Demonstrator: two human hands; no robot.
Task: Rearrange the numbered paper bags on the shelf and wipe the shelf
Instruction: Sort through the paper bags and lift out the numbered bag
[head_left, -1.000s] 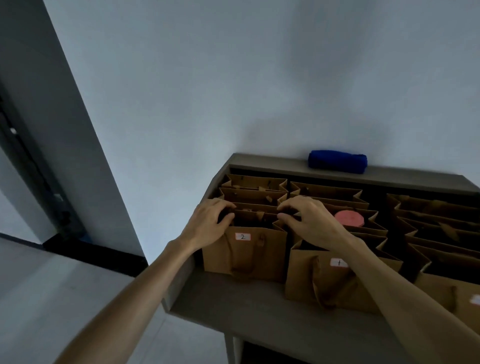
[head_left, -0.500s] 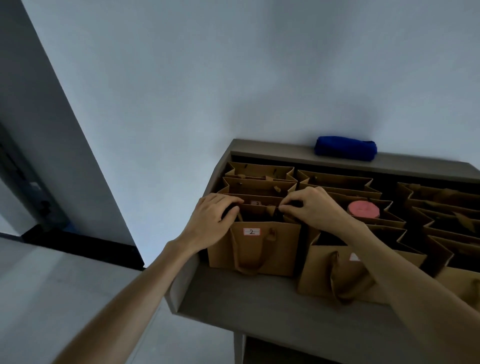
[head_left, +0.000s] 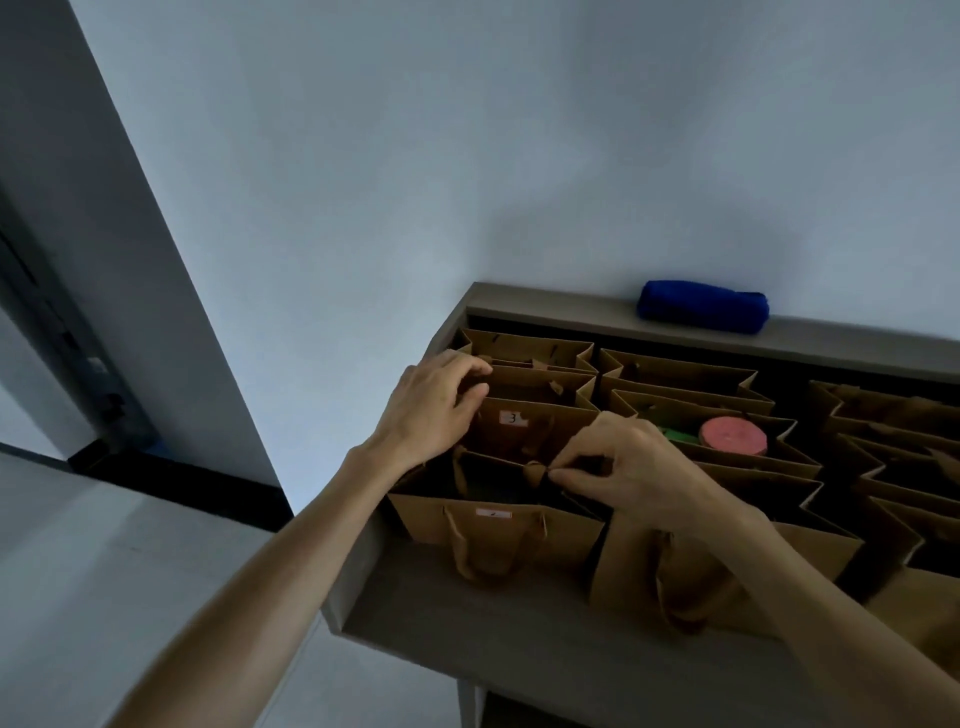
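A row of brown paper bags stands front to back at the left end of a grey shelf (head_left: 467, 623). The front bag (head_left: 498, 525) carries a small white label too blurred to read; the bag labelled 3 (head_left: 524, 431) stands just behind it. The right hand (head_left: 639, 473) pinches the front bag's rear rim or handle between thumb and fingertips. The left hand (head_left: 431, 410) curls over the rims of the bags behind, fingers narrow. Lifting will likely go best straight up, holding the neighbours down. The front bag's inside looks dark, contents unclear. A bag in the next row holds a pink round disc (head_left: 732, 436) beside something green. A rolled blue cloth (head_left: 701, 313) lies on the back ledge
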